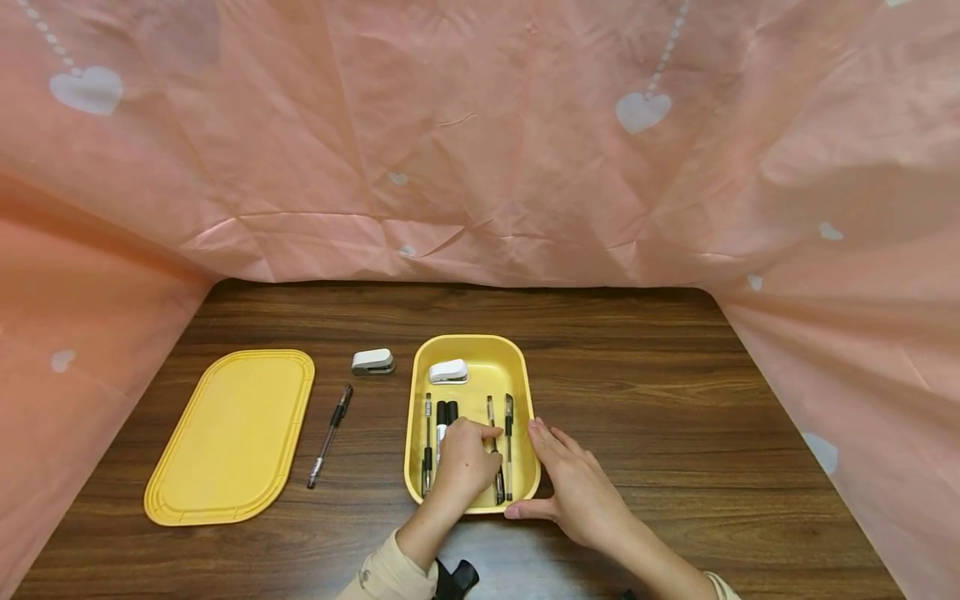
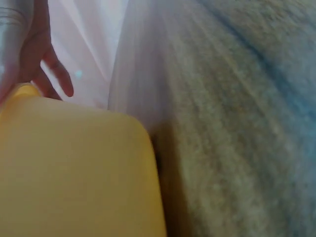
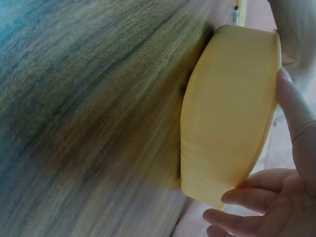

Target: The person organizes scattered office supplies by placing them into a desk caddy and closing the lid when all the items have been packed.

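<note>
My left hand (image 1: 465, 462) is in the yellow box (image 1: 491, 371), fingers by a pen (image 1: 494, 444) near 4 o'clock; I can't tell if they pinch it. My right hand (image 1: 579, 487), spread loose, touches the box's edge at 4. The pen looks light, hard, slippery: pinch its middle. In this 1 box: 3 pens (image 1: 509, 442), 2 markers (image 1: 441, 417), 1 stapler (image 1: 448, 372). Outside: 1 loose pen (image 1: 329, 437) and 1 lid (image 1: 228, 437) at 9, 1 more stapler (image 1: 372, 361) at 10.

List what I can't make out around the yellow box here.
Head view: lower ends of the black-capped markers, hidden by the left hand.
Head view: whether that hand grips the pen beneath it; its fingers block the contact.
Both wrist views: what lies in the yellow box, hidden by its walls.
Right wrist view: the dark item at the top edge, too small to name.
</note>
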`<control>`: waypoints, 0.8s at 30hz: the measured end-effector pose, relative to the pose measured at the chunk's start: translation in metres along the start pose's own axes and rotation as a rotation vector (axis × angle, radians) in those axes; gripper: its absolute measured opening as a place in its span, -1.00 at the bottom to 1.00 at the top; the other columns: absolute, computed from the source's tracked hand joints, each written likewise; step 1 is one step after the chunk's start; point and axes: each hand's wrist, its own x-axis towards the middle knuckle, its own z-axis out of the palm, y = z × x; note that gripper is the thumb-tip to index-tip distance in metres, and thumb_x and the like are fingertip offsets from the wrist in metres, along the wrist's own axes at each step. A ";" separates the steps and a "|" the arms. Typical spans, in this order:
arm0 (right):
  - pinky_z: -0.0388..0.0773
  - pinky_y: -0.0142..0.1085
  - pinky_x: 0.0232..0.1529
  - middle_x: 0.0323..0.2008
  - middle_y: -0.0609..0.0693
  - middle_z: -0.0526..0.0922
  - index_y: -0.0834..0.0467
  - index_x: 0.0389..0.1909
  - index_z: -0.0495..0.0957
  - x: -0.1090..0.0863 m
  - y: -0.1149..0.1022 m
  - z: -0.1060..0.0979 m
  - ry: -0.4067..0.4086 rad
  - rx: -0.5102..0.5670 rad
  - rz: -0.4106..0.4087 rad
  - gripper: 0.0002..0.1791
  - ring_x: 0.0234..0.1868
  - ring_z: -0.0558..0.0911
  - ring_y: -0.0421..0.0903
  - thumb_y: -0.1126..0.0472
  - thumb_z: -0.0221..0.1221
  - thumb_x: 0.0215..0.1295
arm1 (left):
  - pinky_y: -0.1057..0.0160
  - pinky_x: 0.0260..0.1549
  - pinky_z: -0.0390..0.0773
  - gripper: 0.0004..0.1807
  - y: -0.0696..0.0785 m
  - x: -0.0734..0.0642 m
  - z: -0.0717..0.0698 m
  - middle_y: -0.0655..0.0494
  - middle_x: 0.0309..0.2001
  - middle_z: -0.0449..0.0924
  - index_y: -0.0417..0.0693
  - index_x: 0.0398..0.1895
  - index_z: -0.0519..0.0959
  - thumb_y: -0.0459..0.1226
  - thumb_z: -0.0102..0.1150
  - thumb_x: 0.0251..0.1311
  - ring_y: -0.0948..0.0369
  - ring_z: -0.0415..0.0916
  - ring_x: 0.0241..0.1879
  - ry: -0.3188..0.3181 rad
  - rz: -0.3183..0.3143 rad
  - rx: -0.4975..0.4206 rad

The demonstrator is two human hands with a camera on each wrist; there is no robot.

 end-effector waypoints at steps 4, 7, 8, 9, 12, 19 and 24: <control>0.35 0.35 0.15 0.40 0.18 0.32 0.28 0.38 0.28 0.000 0.000 0.000 -0.001 -0.007 0.001 0.15 0.36 0.35 0.24 -0.27 0.42 -0.21 | 0.06 -0.24 0.60 -0.64 0.001 0.001 -0.005 -0.17 -0.21 0.67 -0.20 -0.23 0.74 -0.54 0.32 -0.22 -0.01 0.58 -0.17 0.007 0.013 -0.013; 0.34 0.36 0.15 0.40 0.18 0.32 0.29 0.38 0.28 0.001 -0.001 -0.001 -0.002 -0.007 0.001 0.15 0.36 0.35 0.25 -0.26 0.43 -0.21 | 0.06 -0.23 0.63 -0.67 0.002 0.001 -0.010 -0.20 -0.17 0.67 -0.19 -0.22 0.74 -0.51 0.36 -0.16 -0.04 0.60 -0.14 0.003 0.004 -0.032; 0.34 0.36 0.15 0.40 0.19 0.32 0.29 0.38 0.28 0.001 -0.001 -0.001 -0.002 -0.006 0.000 0.15 0.36 0.35 0.25 -0.25 0.43 -0.21 | 0.07 -0.24 0.64 -0.68 0.003 0.002 -0.012 -0.20 -0.17 0.68 -0.18 -0.22 0.74 -0.49 0.37 -0.15 -0.04 0.61 -0.15 0.000 -0.001 -0.038; 0.34 0.36 0.16 0.40 0.19 0.32 0.28 0.38 0.28 0.001 -0.001 -0.001 -0.002 -0.005 0.000 0.15 0.36 0.35 0.25 -0.25 0.43 -0.21 | 0.10 -0.27 0.64 -0.69 0.003 0.002 -0.014 -0.19 -0.19 0.69 -0.18 -0.22 0.75 -0.48 0.38 -0.14 -0.03 0.61 -0.16 0.000 -0.001 -0.038; 0.33 0.36 0.16 0.40 0.19 0.32 0.28 0.38 0.28 0.001 -0.002 -0.002 -0.003 -0.002 0.001 0.15 0.36 0.34 0.26 -0.25 0.43 -0.21 | 0.23 -0.40 0.60 -0.69 0.005 0.004 -0.021 -0.16 -0.26 0.72 -0.15 -0.21 0.75 -0.47 0.38 -0.14 0.05 0.62 -0.27 0.013 0.002 -0.037; 0.32 0.37 0.17 0.41 0.18 0.31 0.27 0.39 0.27 0.001 -0.002 -0.002 -0.008 0.000 0.005 0.17 0.37 0.33 0.26 -0.27 0.42 -0.22 | 0.39 -0.61 0.43 -0.69 0.011 0.006 -0.040 -0.14 -0.36 0.70 -0.13 -0.20 0.75 -0.46 0.40 -0.12 0.23 0.47 -0.52 0.060 0.014 -0.064; 0.34 0.36 0.15 0.40 0.17 0.32 0.27 0.39 0.28 0.001 -0.002 -0.002 -0.004 -0.008 0.003 0.17 0.36 0.35 0.26 -0.28 0.42 -0.23 | 0.41 -0.59 0.46 -0.70 0.015 0.005 -0.056 -0.03 -0.41 0.69 -0.10 -0.18 0.76 -0.42 0.40 -0.08 0.32 0.48 -0.55 0.091 0.037 -0.060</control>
